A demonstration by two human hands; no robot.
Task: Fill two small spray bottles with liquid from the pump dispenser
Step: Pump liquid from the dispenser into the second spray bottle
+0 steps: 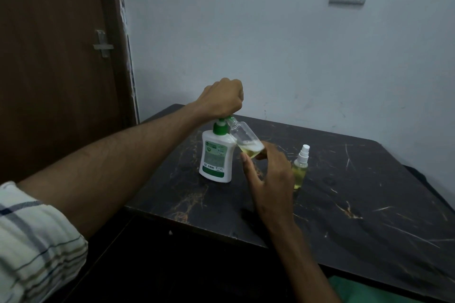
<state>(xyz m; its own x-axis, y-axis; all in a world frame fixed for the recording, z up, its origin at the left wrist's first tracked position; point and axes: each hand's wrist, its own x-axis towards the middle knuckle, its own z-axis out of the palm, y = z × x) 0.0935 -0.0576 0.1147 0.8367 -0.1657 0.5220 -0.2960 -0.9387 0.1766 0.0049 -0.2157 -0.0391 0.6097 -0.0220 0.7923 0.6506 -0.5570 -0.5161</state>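
Bare forearms on both sides; at the near left a rolled-up sleeve point(32, 241) — pale cream cloth (crossed by navy and tan stripes) — bunched above the elbow.

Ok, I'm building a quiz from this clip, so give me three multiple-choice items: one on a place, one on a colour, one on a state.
1. Where does the capped spray bottle stand?
A. right of the pump dispenser
B. left of it
C. on the floor

2. What colour is the dispenser's pump collar?
A. red
B. green
C. black

3. How is the open bottle held?
A. upright on the table
B. lying flat
C. tilted, neck at the spout

Key: 1 A, it stands beyond the right hand. 2 B, green shows below the left hand, which presses the pump. 3 C, the right hand holds its base, with yellowish liquid pooled low.
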